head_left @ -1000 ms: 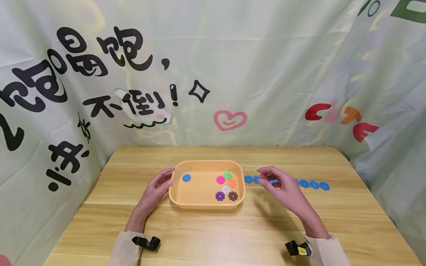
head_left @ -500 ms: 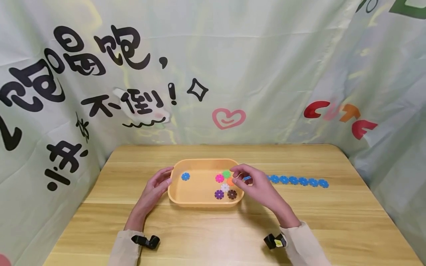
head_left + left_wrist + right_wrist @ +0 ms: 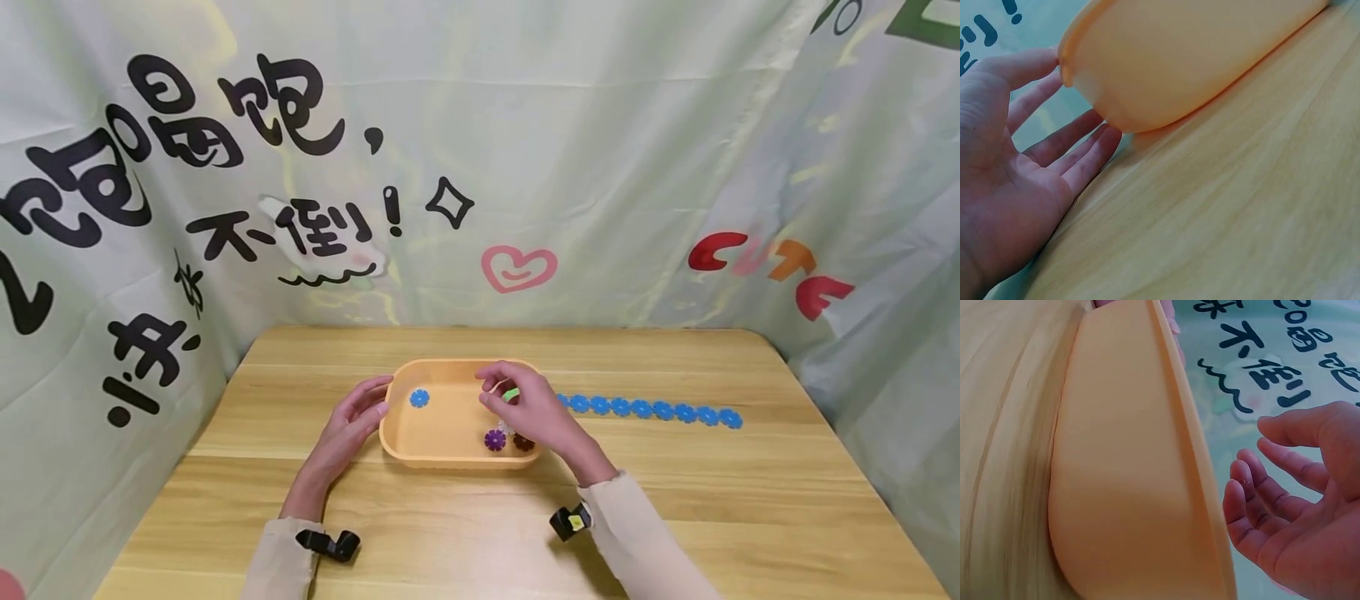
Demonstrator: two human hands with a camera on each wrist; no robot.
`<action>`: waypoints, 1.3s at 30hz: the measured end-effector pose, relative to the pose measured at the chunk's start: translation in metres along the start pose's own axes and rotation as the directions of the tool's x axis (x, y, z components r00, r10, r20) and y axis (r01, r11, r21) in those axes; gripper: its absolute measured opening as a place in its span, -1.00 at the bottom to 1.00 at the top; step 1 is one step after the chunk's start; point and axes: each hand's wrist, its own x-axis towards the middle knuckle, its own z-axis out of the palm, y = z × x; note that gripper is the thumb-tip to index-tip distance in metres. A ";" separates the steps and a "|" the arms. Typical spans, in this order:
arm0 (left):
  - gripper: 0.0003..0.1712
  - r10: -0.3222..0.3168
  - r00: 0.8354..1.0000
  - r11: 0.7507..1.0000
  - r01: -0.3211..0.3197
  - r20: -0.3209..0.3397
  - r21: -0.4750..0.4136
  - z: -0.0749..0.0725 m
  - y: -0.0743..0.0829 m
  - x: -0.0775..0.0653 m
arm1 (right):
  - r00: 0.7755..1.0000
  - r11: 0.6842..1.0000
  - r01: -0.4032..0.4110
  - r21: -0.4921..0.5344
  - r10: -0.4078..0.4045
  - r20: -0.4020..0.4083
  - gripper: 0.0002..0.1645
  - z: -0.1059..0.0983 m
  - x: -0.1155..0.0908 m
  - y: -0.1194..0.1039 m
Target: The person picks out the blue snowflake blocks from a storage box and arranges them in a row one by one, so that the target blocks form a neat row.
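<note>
My left hand rests at the left end of an orange plastic tray, thumb at the rim and fingertips against the outer wall in the left wrist view. Over the tray's right half hovers my right hand, its fingers loosely bent with nothing between them, as the right wrist view shows. Inside, a blue flower-shaped disc lies alone on the left. Below the right hand are a purple disc, a brown disc and part of a green disc; the hand hides the pink and orange ones and most of the white.
A straight row of blue flower-shaped discs runs along the wooden table from the tray's right end. Behind the table hangs a pale printed curtain with lettering and a pink heart.
My right hand has moved left from above the blue row to over the tray, uncovering the row and covering some of the coloured discs. The left hand has stayed at the tray.
</note>
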 end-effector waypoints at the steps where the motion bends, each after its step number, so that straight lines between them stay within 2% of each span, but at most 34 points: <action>1: -0.44 -0.001 1.000 1.000 0.001 0.000 0.003 0.000 0.000 0.000 | 1.000 1.000 0.002 -0.004 -0.002 0.000 -0.70 0.002 0.003 0.000; 7: -0.45 -0.001 1.000 1.000 0.001 -0.002 0.000 0.001 0.000 0.001 | 1.000 1.000 -0.022 -0.020 0.023 0.021 -0.69 0.019 0.021 -0.001; 16: -0.44 0.011 1.000 1.000 -0.011 0.019 -0.019 0.001 -0.002 0.002 | 0.991 0.997 -0.074 -0.035 0.078 0.112 -0.65 0.043 0.045 -0.003; 26: -0.44 0.004 0.999 0.999 -0.002 0.037 -0.053 0.000 0.001 0.001 | 0.983 0.992 -0.101 -0.072 0.111 0.149 -0.63 0.072 0.067 0.008; 31: -0.45 0.009 0.999 0.999 -0.007 0.042 -0.054 -0.001 0.001 0.000 | 0.981 0.989 -0.087 -0.119 0.106 0.163 -0.66 0.081 0.072 0.008; 39: -0.45 0.014 0.999 0.999 -0.013 0.044 -0.040 0.000 0.001 0.000 | 0.963 0.986 -0.047 -0.161 0.088 0.256 -0.59 0.092 0.075 0.010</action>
